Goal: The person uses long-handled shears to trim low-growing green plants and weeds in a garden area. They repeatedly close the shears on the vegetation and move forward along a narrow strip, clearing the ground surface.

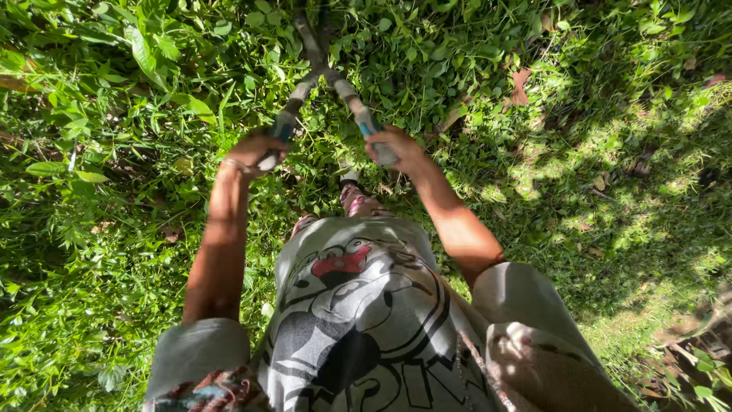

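So the long-handled garden shears (pixel 324 72) are pointing away from the body into the leafy weeds (pixel 152 61), blades kinda lost in shadow so I can't tell if they're apart or together. Left hand (pixel 255 150) has its grip clamped round the left handle, right hand (pixel 393 146) wrapped on the right one. Below are sandaled feet (pixel 354 200) on sunlit grass (pixel 610 152), plus a grey printed shirt (pixel 358 305).

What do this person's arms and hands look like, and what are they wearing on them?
Both arms are bare from short, pale grey sleeves down to the hands. The left hand has a thin metal bracelet at the wrist. The right hand shows no glove, and I can make out no ring or band on it. The fingers are uncovered.
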